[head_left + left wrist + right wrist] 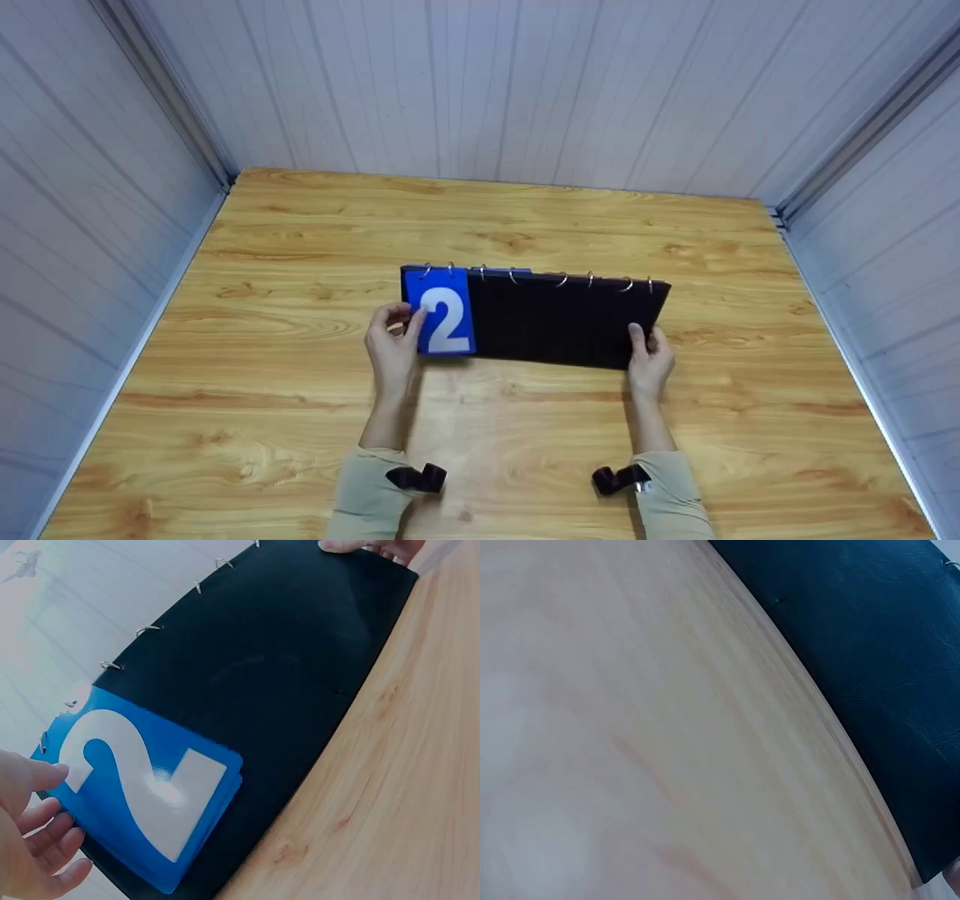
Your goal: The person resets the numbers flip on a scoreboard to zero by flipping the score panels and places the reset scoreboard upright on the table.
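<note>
A black flip scoreboard [551, 322] stands tilted over the table, metal rings [513, 275] along its top edge. At its left end hangs a blue number card [448, 319] with a white 2; the rest of the front shows bare black. My left hand [394, 345] holds the left edge, thumb on the card's side and fingers at the board's edge. On the other end my right hand [650, 366] grips the lower right corner, thumb in front and fingers behind. The right wrist view shows mostly table and the scoreboard's black cover [870, 667], with a fingertip at the corner.
The wood-grain table [262, 315] spreads around the scoreboard on all sides. White panelled walls [480, 82] close it in at the back, left and right. A strip of blue [517, 270] peeks over the board's top edge.
</note>
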`<state>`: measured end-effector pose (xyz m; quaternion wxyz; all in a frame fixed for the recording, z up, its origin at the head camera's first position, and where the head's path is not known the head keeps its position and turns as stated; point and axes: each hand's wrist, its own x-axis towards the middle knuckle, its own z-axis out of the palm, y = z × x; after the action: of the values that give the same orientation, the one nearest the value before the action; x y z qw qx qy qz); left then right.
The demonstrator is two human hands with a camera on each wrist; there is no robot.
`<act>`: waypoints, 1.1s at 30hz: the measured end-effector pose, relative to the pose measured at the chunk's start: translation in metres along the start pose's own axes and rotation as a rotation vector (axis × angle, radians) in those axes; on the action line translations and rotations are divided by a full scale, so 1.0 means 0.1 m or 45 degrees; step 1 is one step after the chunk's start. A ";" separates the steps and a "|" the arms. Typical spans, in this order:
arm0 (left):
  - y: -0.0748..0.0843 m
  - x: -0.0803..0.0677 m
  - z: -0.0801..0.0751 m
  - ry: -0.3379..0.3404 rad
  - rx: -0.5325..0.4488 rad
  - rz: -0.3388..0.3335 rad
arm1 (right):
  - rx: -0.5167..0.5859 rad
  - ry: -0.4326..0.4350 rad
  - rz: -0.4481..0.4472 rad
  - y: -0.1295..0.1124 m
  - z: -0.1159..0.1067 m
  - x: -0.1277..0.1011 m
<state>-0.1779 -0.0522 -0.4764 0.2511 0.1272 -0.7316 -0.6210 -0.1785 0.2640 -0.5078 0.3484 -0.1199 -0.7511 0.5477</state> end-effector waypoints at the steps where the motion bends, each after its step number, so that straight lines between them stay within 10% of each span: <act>1: 0.00 0.00 0.00 0.007 -0.007 -0.006 | 0.005 -0.001 -0.001 0.00 0.00 0.00; 20: 0.22 -0.07 -0.21 -0.165 -0.078 0.083 | 0.044 -0.004 -0.011 0.03 0.00 0.01; 33: 0.56 -0.05 -0.34 -0.208 -0.344 0.281 | 0.010 -0.005 0.056 0.01 0.00 0.00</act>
<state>-0.1485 -0.0672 -0.4197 0.2721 -0.0393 -0.6690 -0.6905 -0.1789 0.2641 -0.5088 0.3352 -0.1338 -0.7469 0.5585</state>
